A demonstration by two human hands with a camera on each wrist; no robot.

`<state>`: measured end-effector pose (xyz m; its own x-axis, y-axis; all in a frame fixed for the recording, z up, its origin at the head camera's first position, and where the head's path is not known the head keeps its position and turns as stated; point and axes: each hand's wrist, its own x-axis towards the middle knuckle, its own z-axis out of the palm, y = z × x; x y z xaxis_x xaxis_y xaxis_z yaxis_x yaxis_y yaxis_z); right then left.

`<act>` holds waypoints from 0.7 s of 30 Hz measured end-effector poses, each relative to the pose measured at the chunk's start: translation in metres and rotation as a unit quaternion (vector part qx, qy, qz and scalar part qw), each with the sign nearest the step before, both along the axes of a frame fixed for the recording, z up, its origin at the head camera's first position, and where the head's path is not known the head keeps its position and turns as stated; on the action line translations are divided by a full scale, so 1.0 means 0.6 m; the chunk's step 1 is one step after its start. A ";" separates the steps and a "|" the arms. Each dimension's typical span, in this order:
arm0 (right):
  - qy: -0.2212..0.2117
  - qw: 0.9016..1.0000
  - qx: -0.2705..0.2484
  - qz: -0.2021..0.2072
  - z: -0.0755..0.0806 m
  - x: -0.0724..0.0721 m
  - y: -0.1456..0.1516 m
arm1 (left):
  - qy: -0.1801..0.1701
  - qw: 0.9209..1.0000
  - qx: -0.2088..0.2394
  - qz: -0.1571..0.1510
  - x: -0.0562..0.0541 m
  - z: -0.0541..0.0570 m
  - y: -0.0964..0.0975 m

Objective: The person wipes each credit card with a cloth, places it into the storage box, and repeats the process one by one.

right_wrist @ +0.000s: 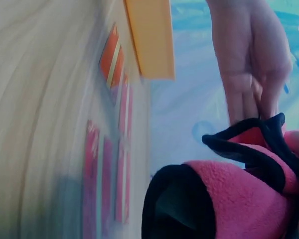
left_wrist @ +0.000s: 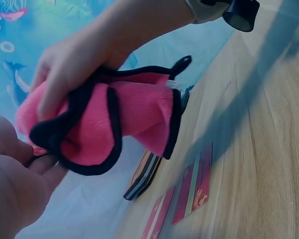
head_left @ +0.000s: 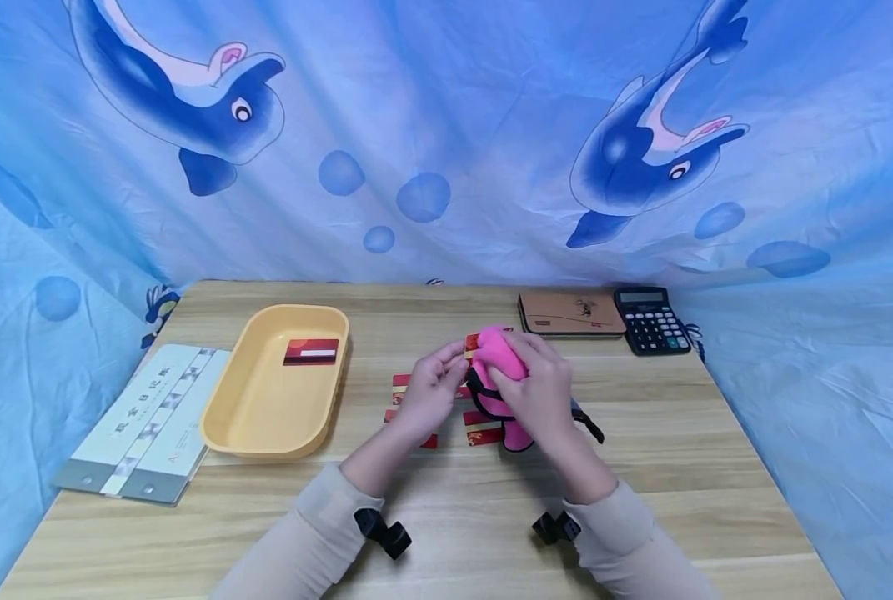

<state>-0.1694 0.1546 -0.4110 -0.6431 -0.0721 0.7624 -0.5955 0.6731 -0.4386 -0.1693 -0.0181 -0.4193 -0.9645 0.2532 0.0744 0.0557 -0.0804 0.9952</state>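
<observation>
Tray [head_left: 338,379] is sitting well L of L hand [head_left: 433,392]. Pink cloth [left_wrist: 94,127] is bunching btwn hands, nearer R hand [head_left: 539,383], long axis running roughly fwd-back. R hand is gripping it, fingers curled round; L hand is pinching at cloth's L edge, prob. holding red card [head_left: 472,343], mostly hidden behind cloth.

Red cards [head_left: 482,429] partly hidden by pink cloth [head_left: 501,353], sleeves [head_left: 303,533] cut off below

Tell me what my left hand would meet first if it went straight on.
Your left hand would probably meet the pink cloth in your right hand first, though a red card shows between them and depth is unclear.
</observation>
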 end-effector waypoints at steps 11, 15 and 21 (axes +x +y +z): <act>-0.012 0.999 -0.036 0.037 -0.005 0.006 -0.007 | 0.002 1.000 -0.002 -0.003 0.001 -0.013 -0.001; -0.035 0.999 -0.027 0.000 -0.007 0.001 0.012 | -0.041 0.998 0.032 0.037 0.002 -0.015 -0.008; -0.062 0.998 -0.014 -0.025 -0.006 0.000 0.020 | -0.032 0.999 0.026 0.034 0.007 -0.016 -0.006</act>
<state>-0.1691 0.1663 -0.4144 -0.7346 -0.0178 0.6783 -0.5018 0.6870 -0.5255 -0.1653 -0.0217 -0.4290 -0.9826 0.1845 0.0226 -0.0017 -0.1306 0.9914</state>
